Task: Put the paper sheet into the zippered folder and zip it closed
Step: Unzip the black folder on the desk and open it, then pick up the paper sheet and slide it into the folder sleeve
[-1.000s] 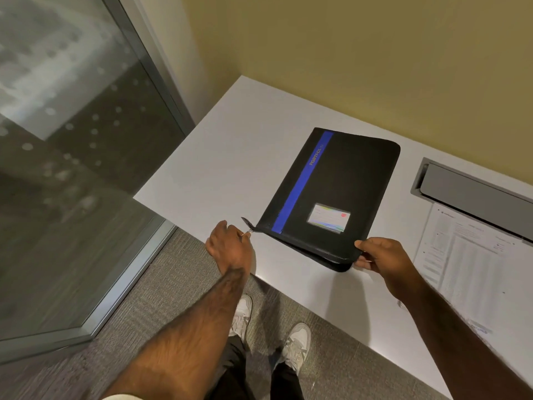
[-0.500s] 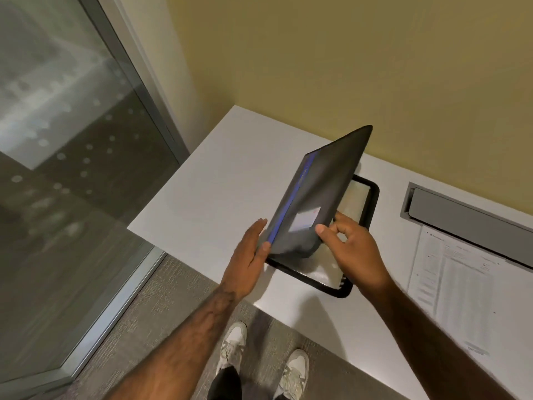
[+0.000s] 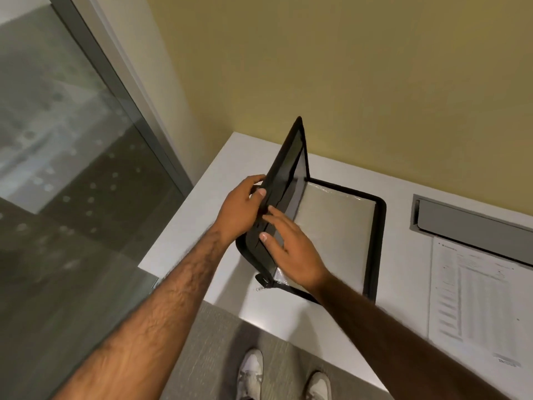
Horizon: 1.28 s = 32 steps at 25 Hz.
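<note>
Paper sheet (image 3: 476, 293) lies flat, right of the zippered folder (image 3: 381, 241), long axis pointing away. Right hand (image 3: 291, 249), the nearer to it, rests straight fingers on the folder's raised cover (image 3: 284, 168); left hand (image 3: 239, 209) grips the cover's edge.

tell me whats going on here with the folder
A person stands at a white desk with a black zippered folder unzipped and open. The left hand grips the edge of the raised cover, while the right hand lays straight fingers against the cover's inner side. The folder's base lies flat on the desk, its pale lining showing. The paper sheet lies on the desk to the right, not yet inside.
</note>
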Available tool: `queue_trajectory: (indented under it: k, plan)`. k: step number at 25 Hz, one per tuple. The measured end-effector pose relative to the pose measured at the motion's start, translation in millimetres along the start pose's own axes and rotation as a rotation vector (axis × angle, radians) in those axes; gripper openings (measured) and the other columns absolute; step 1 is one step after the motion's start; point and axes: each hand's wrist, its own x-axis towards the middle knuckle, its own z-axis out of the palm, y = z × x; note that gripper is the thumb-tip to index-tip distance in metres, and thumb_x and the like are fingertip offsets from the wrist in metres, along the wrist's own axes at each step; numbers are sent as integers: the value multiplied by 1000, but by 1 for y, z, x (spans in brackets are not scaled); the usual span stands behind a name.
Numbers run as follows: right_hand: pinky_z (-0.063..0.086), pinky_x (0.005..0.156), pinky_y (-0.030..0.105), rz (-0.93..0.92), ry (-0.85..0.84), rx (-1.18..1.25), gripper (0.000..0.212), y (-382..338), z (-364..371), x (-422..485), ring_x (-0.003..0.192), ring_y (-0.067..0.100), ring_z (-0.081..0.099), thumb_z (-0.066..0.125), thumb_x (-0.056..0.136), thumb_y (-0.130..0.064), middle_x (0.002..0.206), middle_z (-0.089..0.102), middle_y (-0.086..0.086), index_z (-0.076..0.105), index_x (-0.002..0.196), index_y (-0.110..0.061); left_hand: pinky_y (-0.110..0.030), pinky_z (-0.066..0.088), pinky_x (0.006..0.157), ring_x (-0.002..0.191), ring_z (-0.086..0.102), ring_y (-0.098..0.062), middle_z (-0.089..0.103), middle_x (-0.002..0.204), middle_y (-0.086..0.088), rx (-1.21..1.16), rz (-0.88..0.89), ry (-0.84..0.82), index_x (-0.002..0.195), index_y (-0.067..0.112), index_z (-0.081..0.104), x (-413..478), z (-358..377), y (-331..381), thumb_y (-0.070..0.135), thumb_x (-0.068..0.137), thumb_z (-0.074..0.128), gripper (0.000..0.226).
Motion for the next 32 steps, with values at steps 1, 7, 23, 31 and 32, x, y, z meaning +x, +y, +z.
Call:
queue_trajectory:
  k: [1,7,23,31,32]
  plan:
    - [27,118,28,38,0,-94,49,13,3,0,147,9,27,46,102,-44,161,31,-7,43,147,-26,-39,50,104,117,60,-14,63,132,4,43,1,13,140,22,53,4,-6,-7,24,105,46,36]
    - [16,123,49,436,97,-408,64,118,2,-34,154,24,9,29,98,-58,166,16,2,25,155,-27,-33,47,100,128,57,-25,58,142,-5,270,-70,108,146,24,47,17,-38,-43,21,106,47,40]
    - [42,104,57,829,355,-449,38,184,-4,-94,134,36,37,45,95,-43,148,33,11,48,121,-16,-52,44,105,124,50,-39,45,142,-21,702,-295,112,157,7,17,37,-9,-166,50,96,51,82]
    - [30,116,54,806,234,-600,64,178,15,-113,150,41,13,36,100,-50,164,8,18,17,154,-21,-51,6,125,155,4,-35,3,168,-16,922,-29,1,160,10,7,2,27,-192,58,102,24,77]
    - [21,120,52,790,210,-608,68,178,17,-112,152,37,3,32,101,-54,165,1,16,9,157,-24,-51,3,125,155,-1,-33,-3,168,-14,957,8,-62,160,13,2,-1,35,-195,60,102,19,77]
